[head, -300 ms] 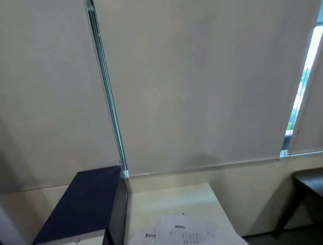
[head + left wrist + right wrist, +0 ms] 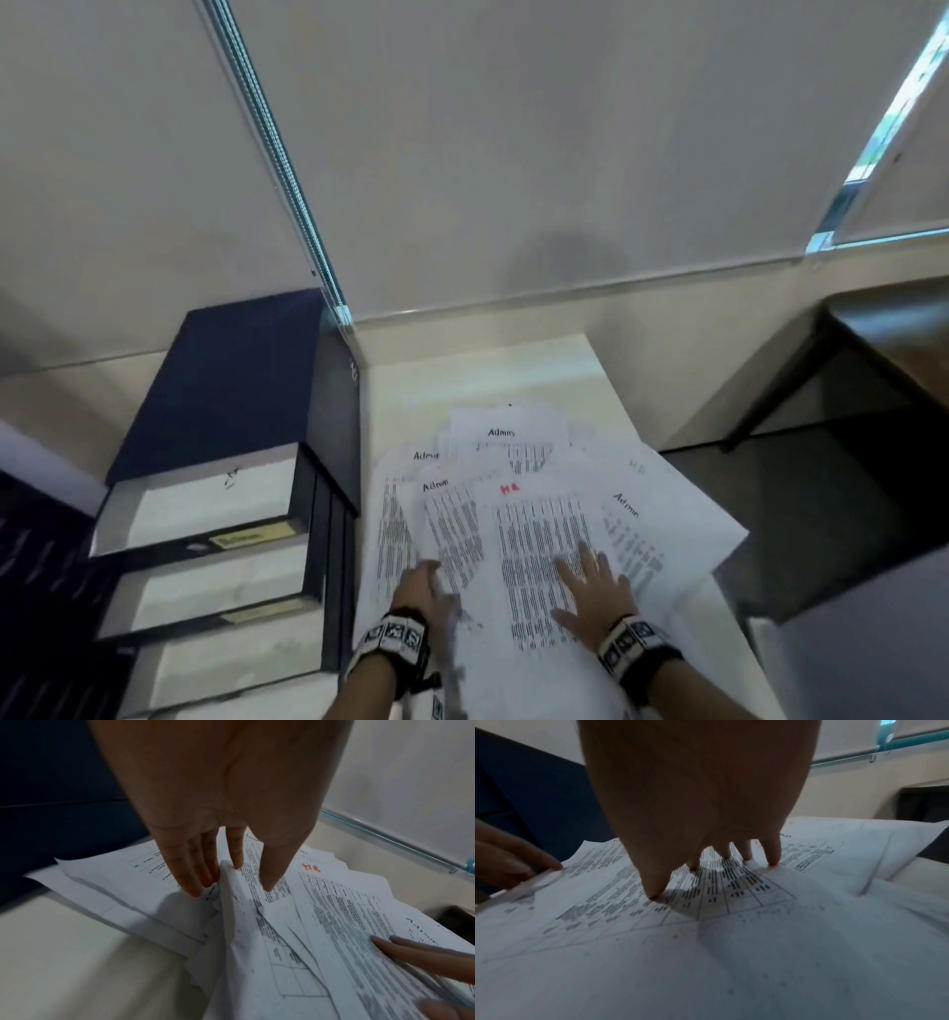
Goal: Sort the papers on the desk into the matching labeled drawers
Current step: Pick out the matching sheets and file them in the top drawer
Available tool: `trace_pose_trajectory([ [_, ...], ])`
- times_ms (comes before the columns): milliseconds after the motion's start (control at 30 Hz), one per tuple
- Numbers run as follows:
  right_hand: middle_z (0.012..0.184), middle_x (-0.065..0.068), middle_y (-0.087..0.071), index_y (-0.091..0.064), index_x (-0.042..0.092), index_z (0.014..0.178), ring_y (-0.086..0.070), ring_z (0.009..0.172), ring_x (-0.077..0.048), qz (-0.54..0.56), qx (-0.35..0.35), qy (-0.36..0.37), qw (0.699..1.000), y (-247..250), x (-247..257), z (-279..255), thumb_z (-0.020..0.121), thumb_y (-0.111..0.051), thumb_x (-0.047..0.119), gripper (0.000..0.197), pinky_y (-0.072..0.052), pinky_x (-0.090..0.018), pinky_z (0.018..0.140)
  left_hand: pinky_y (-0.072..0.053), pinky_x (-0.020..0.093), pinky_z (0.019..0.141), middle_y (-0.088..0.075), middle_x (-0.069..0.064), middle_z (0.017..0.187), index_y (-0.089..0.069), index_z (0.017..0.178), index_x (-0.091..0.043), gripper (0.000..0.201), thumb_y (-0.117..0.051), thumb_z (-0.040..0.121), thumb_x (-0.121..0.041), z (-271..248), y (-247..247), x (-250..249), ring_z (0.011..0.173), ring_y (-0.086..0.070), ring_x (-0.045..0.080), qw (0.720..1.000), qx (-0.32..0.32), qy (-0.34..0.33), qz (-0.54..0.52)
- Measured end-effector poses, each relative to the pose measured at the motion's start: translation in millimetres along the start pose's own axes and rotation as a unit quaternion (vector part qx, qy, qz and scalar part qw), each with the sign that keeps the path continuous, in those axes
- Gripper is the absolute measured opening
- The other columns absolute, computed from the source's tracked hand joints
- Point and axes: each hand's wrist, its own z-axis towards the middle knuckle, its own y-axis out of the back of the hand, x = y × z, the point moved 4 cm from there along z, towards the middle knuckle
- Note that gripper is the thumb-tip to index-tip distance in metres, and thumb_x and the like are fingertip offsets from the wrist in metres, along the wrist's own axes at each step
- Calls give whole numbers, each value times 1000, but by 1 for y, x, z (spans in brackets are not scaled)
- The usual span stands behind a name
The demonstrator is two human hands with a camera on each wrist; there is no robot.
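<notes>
**Ana:** Papers (image 2: 539, 514) lie fanned in a loose overlapping heap on the tabletop (image 2: 462, 375), just right of the drawers (image 2: 215, 539). Most sheets I can read say "Admin"; the top one carries a red mark, maybe "HR".

**Ben:** And the hands?

**Ana:** The right hand (image 2: 590, 591) lies spread on the red-marked sheet (image 2: 534, 545), fingers straight, pressing and gripping nothing. The left hand (image 2: 426, 591) has straight fingers too, at a raised paper edge (image 2: 227, 882). Whether it pinches that edge I cannot tell.

**Ben:** What could go wrong?

**Ana:** I think several sheets could lift together, since they overlap and the edges are ragged. Then an Admin page might ride along into the wrong drawer. Sheets on the right side hang past the tabletop edge, so a sideways push could slide them to the floor. The drawer labels are blurred, so a misread is possible.

**Ben:** What does each view add?

**Ana:** The head view alone shows the stepped open drawers, their yellow labels and the whole spread. The left wrist view shows the buckled, standing edge between the fingers, which the head view blurs. The right wrist view shows the fingertips (image 2: 654, 892) planted on the printed table, and the left fingers at the sheet's far border.
</notes>
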Motion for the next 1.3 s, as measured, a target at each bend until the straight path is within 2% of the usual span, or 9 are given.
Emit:
trace_pose_trajectory([
  [200, 160, -4, -23, -53, 39, 132, -26, 144, -26, 100, -130, 23, 986, 4, -6, -3, 79, -66, 60, 58, -25, -49, 116, -48, 33, 99, -57, 6, 130, -58, 125, -21, 69, -74, 73, -63, -18, -18, -11, 120, -57, 24, 999, -23, -2, -46],
  [367, 137, -13, -50, -27, 16, 150, -49, 125, -31, 259, -141, -123, 947, -10, -25, 3, 61, -87, 48, 112, -44, -42, 105, -48, 31, 98, -47, 10, 126, -67, 106, -18, 58, -80, 67, -60, -20, -32, -18, 118, -55, 28, 995, -80, 24, -47],
  [533, 107, 2, -72, -66, 17, 117, -62, 86, -9, 273, -22, -39, 961, -22, -7, 1, 78, -78, 38, 46, -52, -22, 81, -54, 31, 87, -48, 12, 126, -59, 120, -6, 67, -74, 77, -56, -23, -37, -22, 105, -57, 25, 997, -55, 51, 18],
  [633, 106, 1, -72, -70, 14, 115, -61, 84, -9, 303, -27, -23, 952, -15, -8, -3, 86, -72, 34, 35, -48, -20, 76, -49, 36, 97, -39, 14, 136, -70, 110, -9, 45, -64, 88, -48, -30, -24, -25, 119, -45, 27, 993, -107, 44, 32],
  [767, 99, 3, -65, -62, 12, 118, -66, 95, -19, 386, -191, 52, 901, 37, -6, -18, 94, -62, 18, 24, -45, -22, 75, -32, 36, 113, -29, 8, 151, -75, 106, -14, 34, -67, 89, -42, -48, 4, -48, 137, -30, 24, 974, -220, -60, -10],
  [900, 67, 5, -60, -52, 19, 93, -49, 50, -12, 457, -349, 126, 808, 101, 3, -53, 95, -57, 6, 13, -42, -23, 50, -38, 19, 102, -42, -5, 137, -71, 97, -13, 26, -68, 89, -38, -80, 42, -83, 122, -43, 7, 908, -306, -221, -181],
  [1000, 78, 8, -64, -53, 20, 103, -58, 62, -5, 500, -375, 161, 763, 131, 11, -81, 98, -56, 14, 8, -46, -16, 54, -49, 17, 91, -62, -5, 114, -67, 108, -13, 29, -63, 92, -37, -97, 52, -96, 105, -59, 5, 881, -279, -282, -256],
  [1133, 95, 14, -65, -53, 22, 115, -64, 83, 2, 513, -326, 115, 786, 109, 10, -79, 98, -56, 27, 19, -51, -17, 68, -55, 20, 77, -71, -7, 93, -62, 90, -25, 7, -60, 97, -24, -104, 39, -89, 90, -67, 11, 908, -191, -230, -293],
  [1300, 63, -4, -59, -60, 25, 92, -50, 51, -14, 481, -283, 132, 819, 93, 16, -81, 98, -56, 23, 7, -41, -24, 47, -41, 17, 69, -55, -14, 73, -51, 76, -27, 26, -52, 101, -23, -127, 55, -69, 73, -52, 5, 910, -239, -197, -274],
])
